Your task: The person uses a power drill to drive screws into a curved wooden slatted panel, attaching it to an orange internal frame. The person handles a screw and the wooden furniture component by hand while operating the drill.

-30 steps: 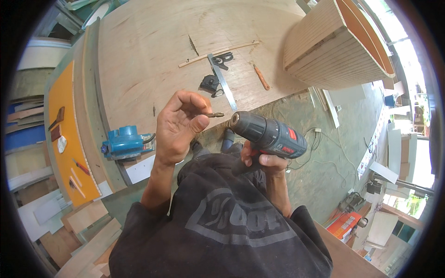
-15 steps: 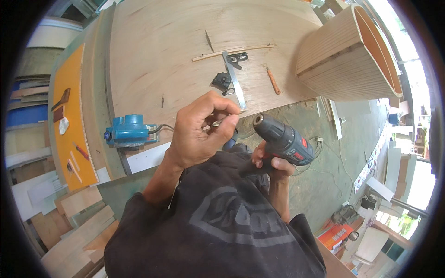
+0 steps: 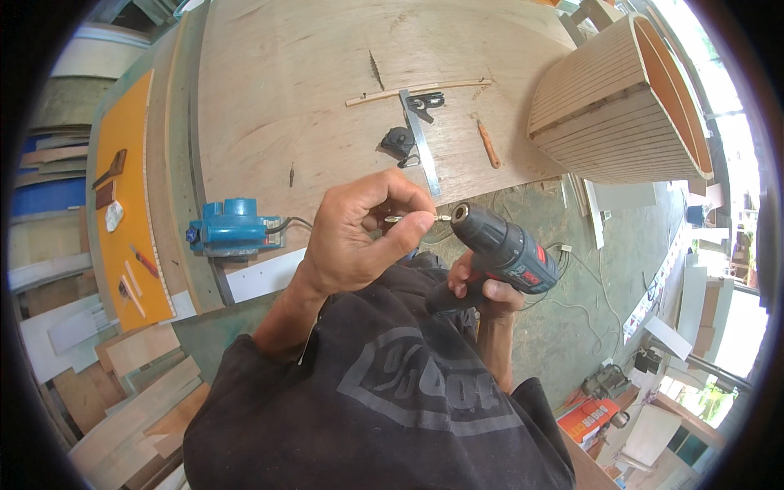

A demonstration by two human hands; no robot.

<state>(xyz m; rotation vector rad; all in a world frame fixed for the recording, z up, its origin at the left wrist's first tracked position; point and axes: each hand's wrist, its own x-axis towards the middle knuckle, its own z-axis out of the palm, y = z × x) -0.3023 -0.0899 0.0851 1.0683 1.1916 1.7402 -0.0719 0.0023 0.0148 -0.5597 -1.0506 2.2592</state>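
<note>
Pinched between the thumb and forefinger of my left hand is a slim metal driver bit. Its far end reaches the chuck mouth of a dark cordless drill; whether it sits inside the chuck I cannot tell. My right hand wraps around the drill's grip, with the chuck turned toward my left hand. Beyond them on the plywood bench top lie a combination square, a black tape measure, a thin wooden strip and a wooden-handled tool.
A blue electric planer stands at the bench's near left. Far right rests a large slatted wooden box. A yellow board carries small tools at left. Two loose drill bits lie on the plywood. Cables trail across the floor.
My left hand has shifted slightly right and down, bringing the bit's end to the drill's chuck. The drill has moved only a little.
</note>
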